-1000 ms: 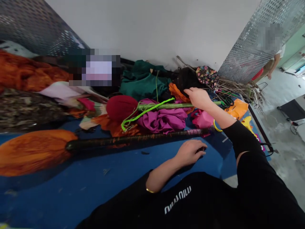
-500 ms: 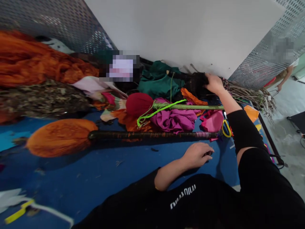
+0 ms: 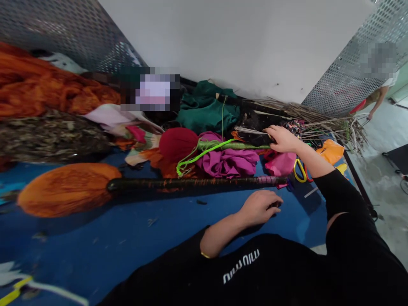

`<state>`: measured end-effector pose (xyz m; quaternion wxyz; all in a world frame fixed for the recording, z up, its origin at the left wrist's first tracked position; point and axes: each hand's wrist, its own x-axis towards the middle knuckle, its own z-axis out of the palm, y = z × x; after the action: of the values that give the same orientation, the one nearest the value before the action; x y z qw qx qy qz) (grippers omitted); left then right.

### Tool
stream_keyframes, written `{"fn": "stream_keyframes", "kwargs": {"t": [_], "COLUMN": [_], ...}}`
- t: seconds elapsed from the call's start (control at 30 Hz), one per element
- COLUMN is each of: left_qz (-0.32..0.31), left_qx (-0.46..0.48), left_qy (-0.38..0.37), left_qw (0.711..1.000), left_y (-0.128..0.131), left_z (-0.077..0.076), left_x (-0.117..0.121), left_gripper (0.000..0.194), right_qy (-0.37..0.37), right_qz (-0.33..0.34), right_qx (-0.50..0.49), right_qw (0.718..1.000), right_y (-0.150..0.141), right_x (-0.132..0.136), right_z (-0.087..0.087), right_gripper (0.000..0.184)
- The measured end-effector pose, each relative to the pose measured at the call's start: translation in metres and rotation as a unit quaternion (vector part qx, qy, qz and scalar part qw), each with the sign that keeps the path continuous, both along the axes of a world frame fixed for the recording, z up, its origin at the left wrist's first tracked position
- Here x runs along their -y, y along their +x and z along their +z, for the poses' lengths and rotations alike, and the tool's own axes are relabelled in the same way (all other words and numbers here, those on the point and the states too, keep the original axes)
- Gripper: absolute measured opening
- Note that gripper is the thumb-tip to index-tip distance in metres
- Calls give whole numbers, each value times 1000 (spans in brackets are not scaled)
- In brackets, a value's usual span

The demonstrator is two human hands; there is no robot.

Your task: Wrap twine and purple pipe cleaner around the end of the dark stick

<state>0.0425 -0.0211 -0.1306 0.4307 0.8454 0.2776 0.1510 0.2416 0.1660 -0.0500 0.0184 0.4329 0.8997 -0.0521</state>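
Observation:
My right hand (image 3: 284,138) closes its fingers round a bundle of thin grey-brown sticks (image 3: 250,130), whose ends stick out to the left of it. Dark, crumpled material (image 3: 255,119) lies just behind. My left hand (image 3: 259,207) rests on the blue table, loosely curled, thumb and fingers apart; the space under its fingers is shadowed. In front of it lies a long dark stem (image 3: 191,182) with an orange cloth-covered head (image 3: 72,189). A dark red cloth-covered ball (image 3: 177,144) on a green stem (image 3: 236,145) lies farther back, beside magenta cloth (image 3: 232,162).
Green cloth (image 3: 207,112) and a pile of twigs (image 3: 338,121) lie along the white panel (image 3: 236,46). Orange fabric (image 3: 47,87) and dried leaves (image 3: 51,136) fill the back left. Yellow-handled scissors (image 3: 298,171) sit by pink cloth (image 3: 280,162). Another person (image 3: 379,100) stands at far right.
My right hand has come down and nearer from the dark material, and sticks now show in it. The left hand has hardly moved. The view has shifted slightly.

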Motion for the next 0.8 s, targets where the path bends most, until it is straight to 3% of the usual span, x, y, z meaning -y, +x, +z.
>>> {"fn": "stream_keyframes", "kwargs": {"t": [0.1,0.17,0.3,0.37,0.43,0.6,0.7,0.8], "left_qz": [1,0,0,1,2,5,3,0], "left_qx": [0,-3,-4,0,8,18,16,9], "left_qy": [-4,-12,-18,-17,-17,-5,-2,-13], "left_qw": [1000,1000,1000,1000,1000,1000,1000,1000], "left_y": [0,0,1,1,1,0,0,0], "left_z": [1,2,2,1,0,-3,-2,2], "left_x": [0,0,0,0,1,4,5,5], "left_gripper": [21,23,23,22,20,17,17,19], "right_qy": [-25,6,162,176,125,43,59,94], "right_qz": [12,-1,-155,-223,-243,-193,-206,-250], "right_qx": [-94,-176,-260,-222,-135,52,51,2], "right_qw": [995,984,939,933,952,979,975,964], "right_y": [7,11,13,6,-6,-38,-40,-26], "right_x": [-4,-8,-43,-70,-94,-117,-116,-119], "right_z": [5,9,23,29,31,17,19,37], "right_gripper": [63,55,38,31,32,48,50,48]}}
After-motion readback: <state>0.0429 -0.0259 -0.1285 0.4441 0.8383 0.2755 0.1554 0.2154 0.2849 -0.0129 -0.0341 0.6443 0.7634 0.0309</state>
